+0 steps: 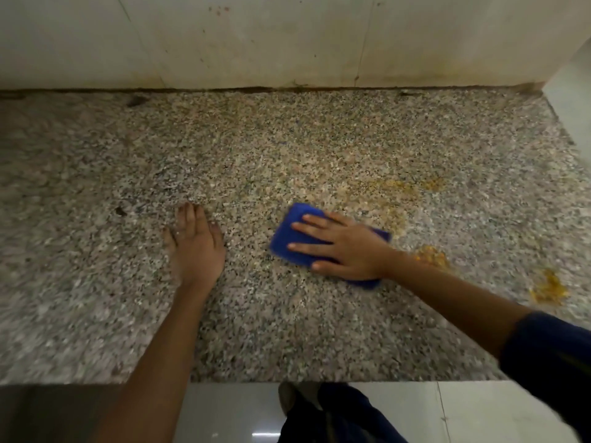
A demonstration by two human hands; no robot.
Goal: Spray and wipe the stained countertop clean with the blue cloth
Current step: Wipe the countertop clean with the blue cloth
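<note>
Wiping is only partly done, I judge: the right hand point(345, 247) presses flat, fingers straight, on the cloth point(289, 238) mid-counter point(287, 148), yellow stains point(430, 255) just right of the cloth remain, and the left hand point(195, 244) rests flat beside it.

The desk point(287, 148) is speckled grey, pink and black; the cloth point(289, 235) deep blue, with yellow-orange stains point(548, 287) to its right.
</note>
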